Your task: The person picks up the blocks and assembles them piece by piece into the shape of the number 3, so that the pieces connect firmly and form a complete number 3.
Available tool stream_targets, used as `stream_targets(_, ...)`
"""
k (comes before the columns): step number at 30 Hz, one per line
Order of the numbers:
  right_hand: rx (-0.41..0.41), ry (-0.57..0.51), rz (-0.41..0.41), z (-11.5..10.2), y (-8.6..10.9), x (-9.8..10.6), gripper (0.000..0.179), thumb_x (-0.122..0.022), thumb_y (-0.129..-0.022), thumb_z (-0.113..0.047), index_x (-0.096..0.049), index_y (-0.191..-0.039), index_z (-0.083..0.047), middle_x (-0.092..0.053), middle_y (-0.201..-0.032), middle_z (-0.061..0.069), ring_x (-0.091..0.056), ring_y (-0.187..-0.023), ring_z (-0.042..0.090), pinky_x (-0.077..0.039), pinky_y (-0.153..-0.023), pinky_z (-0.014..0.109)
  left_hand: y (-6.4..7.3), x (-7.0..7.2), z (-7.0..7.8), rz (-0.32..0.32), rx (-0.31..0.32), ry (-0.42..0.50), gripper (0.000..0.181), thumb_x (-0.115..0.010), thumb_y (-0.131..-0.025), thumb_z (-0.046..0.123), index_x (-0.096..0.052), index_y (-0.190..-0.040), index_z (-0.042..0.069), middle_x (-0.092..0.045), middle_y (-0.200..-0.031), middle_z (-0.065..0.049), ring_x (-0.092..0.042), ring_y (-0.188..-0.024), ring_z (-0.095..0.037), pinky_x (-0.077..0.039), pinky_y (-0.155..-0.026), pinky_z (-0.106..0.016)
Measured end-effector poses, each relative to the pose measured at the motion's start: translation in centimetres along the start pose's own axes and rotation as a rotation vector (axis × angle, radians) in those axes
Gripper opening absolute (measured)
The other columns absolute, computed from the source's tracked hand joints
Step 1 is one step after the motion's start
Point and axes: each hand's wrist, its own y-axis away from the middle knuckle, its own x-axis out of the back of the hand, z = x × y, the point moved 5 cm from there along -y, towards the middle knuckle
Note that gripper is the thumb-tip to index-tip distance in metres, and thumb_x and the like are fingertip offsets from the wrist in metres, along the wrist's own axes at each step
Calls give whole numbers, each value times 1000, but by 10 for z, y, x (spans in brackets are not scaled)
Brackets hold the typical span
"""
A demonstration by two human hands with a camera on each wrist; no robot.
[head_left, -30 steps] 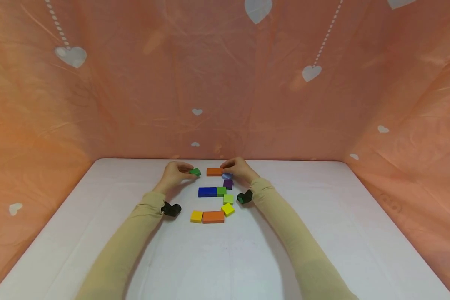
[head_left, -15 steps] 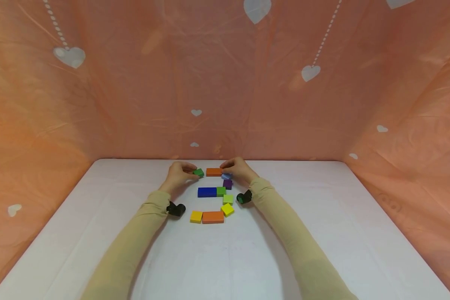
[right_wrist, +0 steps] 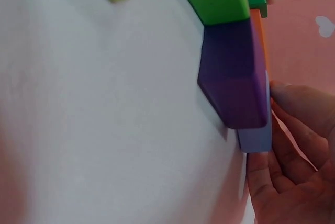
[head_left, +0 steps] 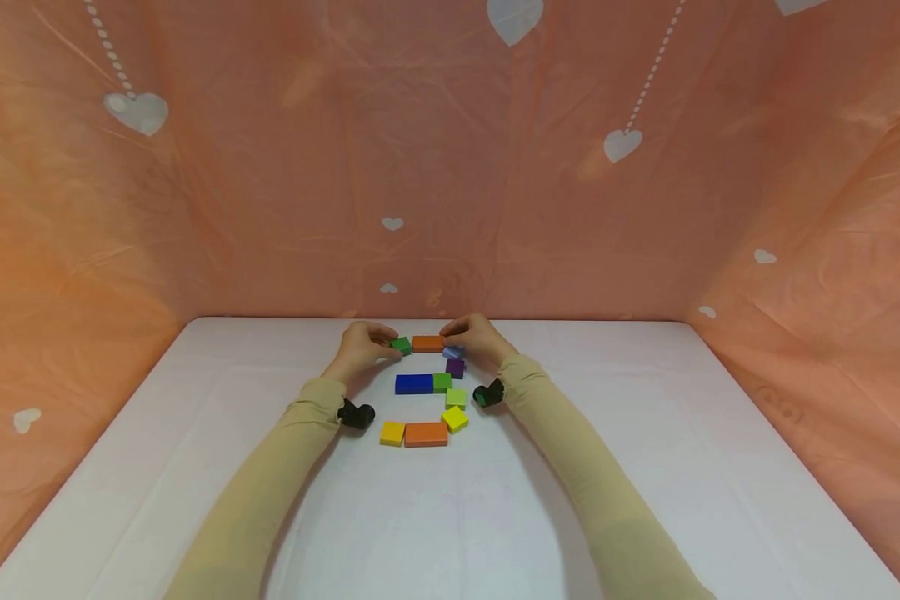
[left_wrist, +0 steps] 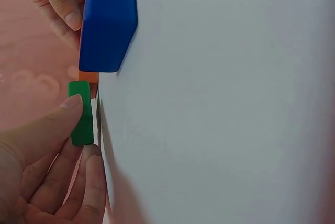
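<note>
My left hand pinches a dark green block between thumb and fingers, beside the left end of the far orange block. In the left wrist view the green block stands slightly tilted. My right hand has its thumb and fingers around a light blue block at the right end of that orange block, partly hiding it. Just nearer lies a purple block. Below the orange block, a long blue block touches a green block.
Nearer on the white table lie a lime block, a turned yellow block, a near orange block and a deeper yellow block. An orange curtain with hearts stands behind the table.
My left hand has carried the dark green block rightward, up close to the far orange block's left end. My right hand has stayed in place by the light blue block.
</note>
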Motion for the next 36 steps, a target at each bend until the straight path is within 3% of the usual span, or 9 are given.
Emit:
stream_targets(6, 1, -2, -1, 1, -1, 0, 20, -64, -92, -8, -70, -109, -1, -67, -110, 9, -57, -100, 22, -47, -93, 31, -2, -3, 0, 2, 37, 16, 32, -79, -77, 0, -68, -107, -3, -65, -103, -18, -57, -94, -28, -50, -88, -37)
stream_targets(24, -1, -3, 1, 0, 0, 1, 20, -63, -92, -8, -71, -110, -3, -66, -112, 9, -57, -100, 22, -48, -93, 31, -3, -3, 4, 26, -16, 23, 35, -79, -74, -5, -67, -106, -8, -65, -103, -22, -60, -94, -30, -51, -87, -38)
stream_targets(36, -4, 4, -6, 1, -1, 1, 20, -63, -93, -9, -71, -111, -4, -66, -112, 9, -58, -100, 22, -48, -92, 31, -5, -4, 1, 44, 18, 48, 38, -79, -75, -4, -65, -110, -8, -64, -105, -22, -60, -98, -31, -51, -88, -38)
